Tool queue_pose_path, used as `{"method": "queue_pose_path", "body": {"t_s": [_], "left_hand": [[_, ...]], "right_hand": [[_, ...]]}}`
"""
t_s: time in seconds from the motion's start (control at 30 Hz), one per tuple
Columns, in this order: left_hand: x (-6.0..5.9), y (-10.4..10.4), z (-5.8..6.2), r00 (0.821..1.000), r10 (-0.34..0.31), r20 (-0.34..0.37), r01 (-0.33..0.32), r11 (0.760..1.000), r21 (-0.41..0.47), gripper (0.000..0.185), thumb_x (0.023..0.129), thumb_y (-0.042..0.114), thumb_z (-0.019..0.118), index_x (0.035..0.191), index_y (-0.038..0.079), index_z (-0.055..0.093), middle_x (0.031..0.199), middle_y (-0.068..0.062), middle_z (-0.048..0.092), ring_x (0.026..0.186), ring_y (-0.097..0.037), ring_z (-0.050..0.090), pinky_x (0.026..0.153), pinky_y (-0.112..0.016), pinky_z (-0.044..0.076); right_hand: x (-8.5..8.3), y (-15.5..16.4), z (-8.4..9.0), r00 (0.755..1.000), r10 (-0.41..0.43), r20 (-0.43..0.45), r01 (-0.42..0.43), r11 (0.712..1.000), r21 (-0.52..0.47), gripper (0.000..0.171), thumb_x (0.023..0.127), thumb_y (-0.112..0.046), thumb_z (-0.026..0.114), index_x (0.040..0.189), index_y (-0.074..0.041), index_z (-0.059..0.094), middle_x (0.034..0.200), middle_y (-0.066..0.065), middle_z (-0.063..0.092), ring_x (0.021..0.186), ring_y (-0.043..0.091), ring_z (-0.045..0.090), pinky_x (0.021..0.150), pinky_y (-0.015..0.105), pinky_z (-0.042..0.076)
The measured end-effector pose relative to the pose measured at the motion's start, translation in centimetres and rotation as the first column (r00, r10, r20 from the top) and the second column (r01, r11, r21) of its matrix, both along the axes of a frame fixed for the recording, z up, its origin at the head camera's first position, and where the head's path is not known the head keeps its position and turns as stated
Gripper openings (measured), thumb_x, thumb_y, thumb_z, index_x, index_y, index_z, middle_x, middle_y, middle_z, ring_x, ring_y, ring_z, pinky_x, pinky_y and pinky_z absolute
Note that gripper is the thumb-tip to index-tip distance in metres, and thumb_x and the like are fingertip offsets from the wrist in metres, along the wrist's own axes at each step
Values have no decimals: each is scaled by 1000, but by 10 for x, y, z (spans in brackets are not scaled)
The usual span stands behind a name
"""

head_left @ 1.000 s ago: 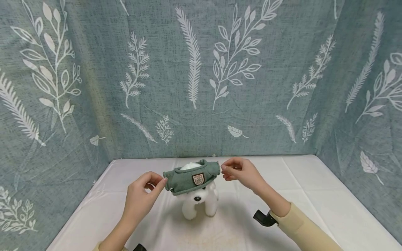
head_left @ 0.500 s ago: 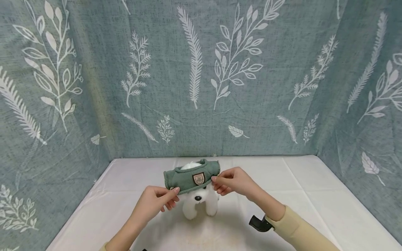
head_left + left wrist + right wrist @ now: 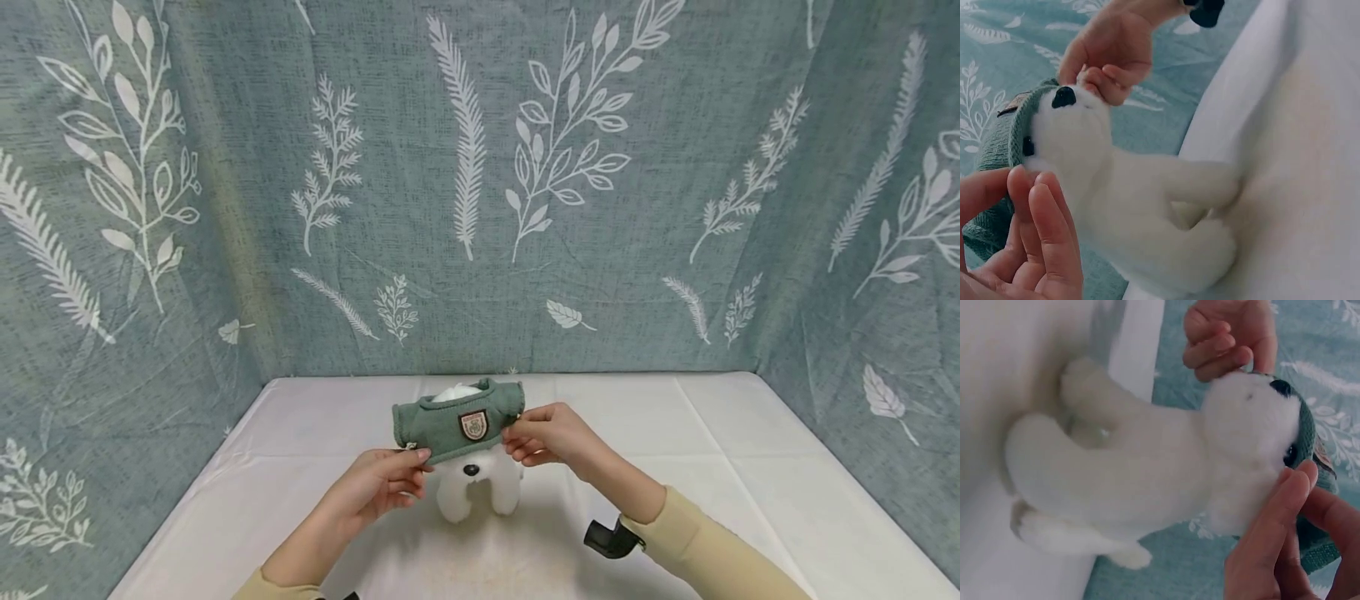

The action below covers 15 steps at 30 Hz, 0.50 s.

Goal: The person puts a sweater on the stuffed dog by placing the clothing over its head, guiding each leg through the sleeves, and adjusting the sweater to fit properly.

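A white plush dog stands on the table facing me. Over the top of its head sits a small green sweater with a shield-shaped badge on its front; white fur shows through the neck opening. My left hand pinches the sweater's lower hem at the left, thumb on top. At the right, my right hand pinches the hem below the sleeve. Both wrist views show the hem at the level of the dog's eyes, with its nose uncovered. The sweater's back is mostly hidden.
A white cloth covers the table. Blue-green curtains with white leaf prints stand behind it and on both sides. A black wrist device sits at my right cuff.
Both hands have moved from beside the sleeve ends down and inward to the hem, and they now pinch it. The sweater has barely shifted; the dog stays in place.
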State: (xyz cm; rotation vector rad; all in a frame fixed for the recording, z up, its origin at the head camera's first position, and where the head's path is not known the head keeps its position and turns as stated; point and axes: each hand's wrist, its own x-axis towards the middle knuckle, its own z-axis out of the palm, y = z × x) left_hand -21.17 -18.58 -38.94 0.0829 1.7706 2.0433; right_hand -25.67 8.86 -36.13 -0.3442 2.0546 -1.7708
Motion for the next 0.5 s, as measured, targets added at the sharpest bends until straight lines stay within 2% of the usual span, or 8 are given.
{"method": "queue_pose_path", "body": {"t_s": [0.1,0.2,0.37,0.5], "left_hand": [[1,1,0,1000,0,24,-2,998,58,14,92,20,60,81,12,64,68,8,63,65,-6,64,60,-17,52],[2,1,0,999,9,34,-12,997,80,10,91,17,61,83,11,62,69,7,62,66,-7,64,62,-18,52],[3,2,-1,1000,-5,6,5,998,58,7,90,13,60,90,7,57,70,5,60,67,-6,64,63,-17,53],[2,3,-1,1000,-22,-5,22,999,36,13,89,12,61,95,4,52,71,4,60,67,-5,64,63,-17,53]], "right_hand": [[2,1,-1,1000,8,22,-7,999,-34,22,86,-14,63,96,5,68,74,0,69,64,6,64,62,21,55],[1,2,-1,997,19,79,-14,998,-67,27,88,-18,63,100,6,68,76,1,70,66,6,66,64,22,56],[0,-2,-3,991,-15,132,23,998,-63,38,86,-31,69,99,5,69,74,1,71,64,7,68,62,21,56],[3,-5,-6,992,-47,118,54,997,-55,33,86,-24,68,99,5,68,72,1,70,63,6,67,62,21,56]]}}
